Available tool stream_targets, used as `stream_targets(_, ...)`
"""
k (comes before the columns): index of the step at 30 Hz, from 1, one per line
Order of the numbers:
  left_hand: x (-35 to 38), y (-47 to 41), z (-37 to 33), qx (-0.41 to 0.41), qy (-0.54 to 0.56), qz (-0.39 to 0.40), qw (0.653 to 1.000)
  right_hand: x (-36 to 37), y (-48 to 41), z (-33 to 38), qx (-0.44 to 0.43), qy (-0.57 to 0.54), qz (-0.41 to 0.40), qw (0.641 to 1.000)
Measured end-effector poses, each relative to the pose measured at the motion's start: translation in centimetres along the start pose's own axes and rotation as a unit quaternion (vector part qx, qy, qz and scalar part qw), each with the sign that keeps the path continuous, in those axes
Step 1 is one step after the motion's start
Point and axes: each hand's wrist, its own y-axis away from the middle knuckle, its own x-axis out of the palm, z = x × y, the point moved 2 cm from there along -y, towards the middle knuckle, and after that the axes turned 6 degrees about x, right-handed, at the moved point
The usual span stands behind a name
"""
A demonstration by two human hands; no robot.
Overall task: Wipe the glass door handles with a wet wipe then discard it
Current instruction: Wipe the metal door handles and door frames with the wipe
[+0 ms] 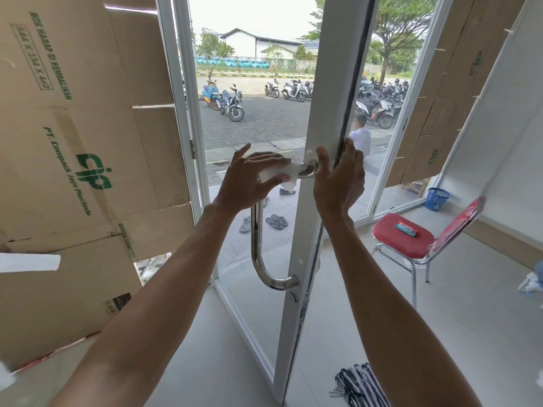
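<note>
Holds the wet wipe [279, 175] wrapped over the top bend of the chrome door handle [257, 259] with the left hand [255, 174], fingers curled round wipe and bar together. Grips the edge of the white-framed glass door [332, 83] just right of the handle's top mount with the right hand [338, 177], thumb on the near face, fingers hooked round the edge. Well right of the handle, a red chair [402, 240] with a small packet [407, 228] on its seat; beyond it, a blue basket [437, 198]. Left of the handle, taped cardboard [88, 142].
</note>
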Motion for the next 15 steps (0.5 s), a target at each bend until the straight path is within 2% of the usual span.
stream_targets(6, -0.8, 0.3, 1.9, -0.028, 0.029, 0.003, 0.999, 0.0, -0.2, 0.1, -0.014, 0.015, -0.007, 1.0)
stream_targets(15, -0.1, 0.1, 1.0, 0.004, 0.007, -0.009, 1.0, 0.4, 0.5, -0.3, -0.09, 0.071, -0.033, 0.993)
